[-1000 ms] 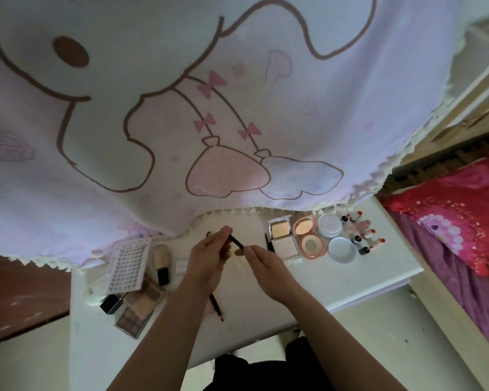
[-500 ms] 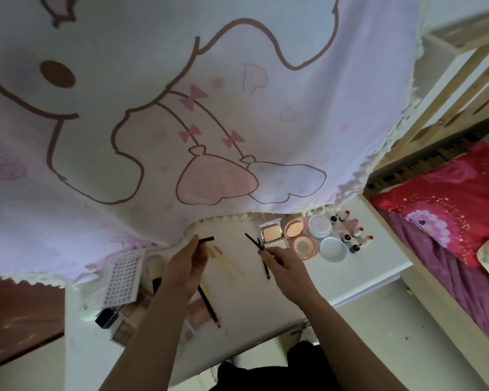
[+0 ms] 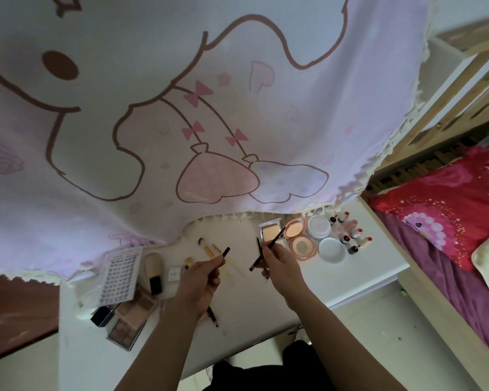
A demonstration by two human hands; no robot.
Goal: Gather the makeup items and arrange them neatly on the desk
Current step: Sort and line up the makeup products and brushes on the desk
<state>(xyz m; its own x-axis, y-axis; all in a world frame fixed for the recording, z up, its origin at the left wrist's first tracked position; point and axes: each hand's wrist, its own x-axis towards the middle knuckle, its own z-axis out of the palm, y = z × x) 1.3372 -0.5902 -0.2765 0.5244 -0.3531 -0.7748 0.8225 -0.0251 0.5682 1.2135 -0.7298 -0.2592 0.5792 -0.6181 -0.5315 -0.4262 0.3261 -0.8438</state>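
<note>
My left hand [image 3: 202, 277] pinches a short black stick [image 3: 225, 252], perhaps a cap, above the white desk [image 3: 254, 303]. My right hand [image 3: 280, 263] pinches a thin dark makeup pencil [image 3: 271, 244], which slants toward the compacts. A second dark stick [image 3: 259, 245] crosses it at my fingers. The hands are apart over the desk's middle. Yellow-handled brushes [image 3: 208, 249] lie between them. Another pencil [image 3: 213, 317] lies partly under my left forearm. On the right stand a square compact [image 3: 270, 232], a pink round compact [image 3: 302, 246], a white jar [image 3: 318, 227] and several lipsticks [image 3: 350, 234].
At the left lie a lash sheet [image 3: 119, 275], a thick brush [image 3: 153, 273], eyeshadow palettes [image 3: 132, 316] and a dark blue box [image 3: 102, 316]. A cartoon-print cloth [image 3: 209, 108] hangs over the desk's back. A bed with red bedding [image 3: 449, 210] is at the right.
My hands, together on one pencil a second ago, have pulled apart. The left now holds the short black piece and the right holds the pencil. The view has shifted slightly.
</note>
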